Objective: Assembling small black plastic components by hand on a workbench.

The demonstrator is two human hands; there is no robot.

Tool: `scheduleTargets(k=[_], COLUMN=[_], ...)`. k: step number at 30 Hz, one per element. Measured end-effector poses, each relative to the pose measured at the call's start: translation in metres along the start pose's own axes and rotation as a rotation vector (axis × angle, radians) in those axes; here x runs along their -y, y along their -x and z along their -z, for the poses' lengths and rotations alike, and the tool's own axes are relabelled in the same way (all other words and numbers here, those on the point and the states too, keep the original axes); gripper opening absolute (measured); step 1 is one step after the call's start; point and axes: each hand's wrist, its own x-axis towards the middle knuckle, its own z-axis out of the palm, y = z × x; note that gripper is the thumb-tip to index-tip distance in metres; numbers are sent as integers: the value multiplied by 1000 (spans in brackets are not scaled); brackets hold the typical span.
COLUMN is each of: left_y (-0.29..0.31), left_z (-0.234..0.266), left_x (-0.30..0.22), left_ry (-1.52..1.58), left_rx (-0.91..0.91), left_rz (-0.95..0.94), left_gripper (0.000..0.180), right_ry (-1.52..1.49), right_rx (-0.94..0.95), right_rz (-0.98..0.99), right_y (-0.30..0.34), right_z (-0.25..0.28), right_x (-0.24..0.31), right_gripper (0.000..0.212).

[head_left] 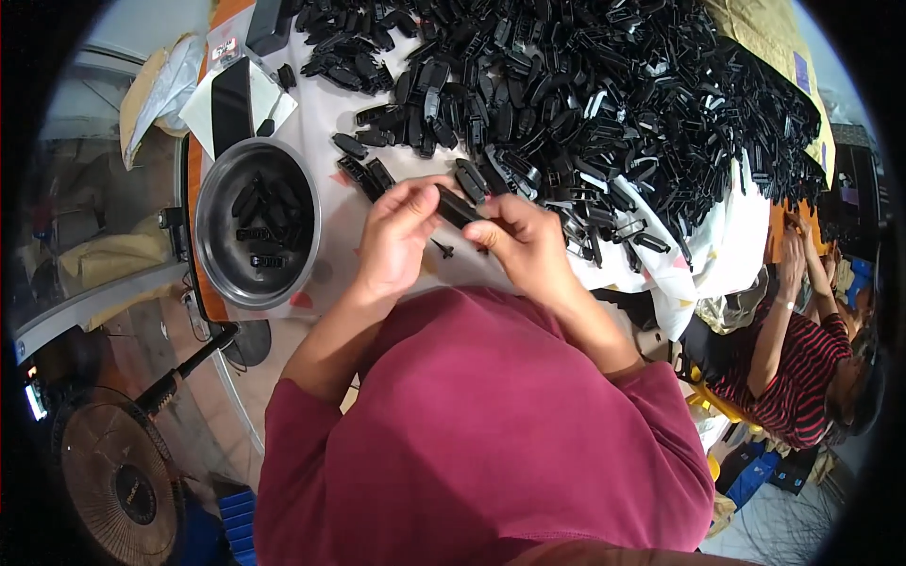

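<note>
Between my two hands, just above the table's near edge, is a long black plastic part [457, 207]. My left hand [401, 231] pinches its left end with thumb and fingers. At the other end my right hand [521, 240] grips it, thumb on top. What the part is exactly, I cannot make out. Right behind my hands lie loose black plastic pieces [366, 175], and a small dark pin-like piece [442, 249] rests on the cloth between my wrists. To the left, a round metal bowl [209, 247] holds several similar black pieces.
A large heap of black plastic parts [604, 104] covers the table's far and right side. A dark phone [231, 106] lies on white paper behind the bowl. At lower left stands a fan [127, 486]. Another person in a striped shirt [802, 373] works at the right.
</note>
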Motion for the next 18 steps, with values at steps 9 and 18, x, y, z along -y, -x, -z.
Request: scheduleTargets(k=[9, 18], left_y=[-25, -25], left_z=[-6, 6], left_x=[10, 3], left_ry=[-1590, -1929], left_rx=[-119, 179], left_rz=[-398, -492], left_gripper=[13, 13], right_ry=[801, 221], right_rx=[-345, -401], right_rz=[224, 59], right_y=[-37, -20], right_z=[27, 22], right_x=[-22, -12], right_gripper=[13, 25])
